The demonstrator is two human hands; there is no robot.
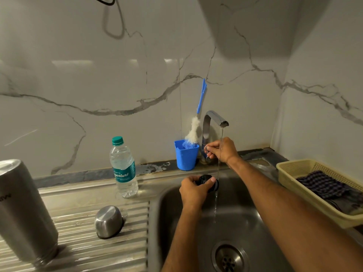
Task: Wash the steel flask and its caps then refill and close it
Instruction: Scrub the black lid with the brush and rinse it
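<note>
drain (228,258): bottom of the sink bowl, closest thing to the camera, straight below the tap's stream

sink (245,218): steel bowl, both forearms reach in over it, so I'll use it as the landmark for everything else

steel flask (23,209): upside down on the ribbed drainboard, far left of the sink, mouth down and leaning a bit

steel cap (109,221): also upside down on the drainboard, between the flask and the sink's left edge, not touching either

left hand (193,190): over the back part of the sink, fingers and thumb wrapped round the black inner cap (208,181), holding it right beside the water stream (216,199); looks like the cap's edge is in the water but honestly can't tell for sure

water bottle (123,167): clear plastic with a green lid, stands upright behind the drainboard, left of the sink

basket (294,169): cream plastic one on the counter right of the sink, with a dark checked cloth (322,185) lying in it

right hand (221,150): up behind the sink at the base of the tap (211,124), fingers curled on the small tap handle (206,149), water running

blue cup (186,157): on the ledge behind the sink, just left of the tap, with a bottle brush (194,130) standing in it, blue handle leaning on the marble wall (98,75)
</note>
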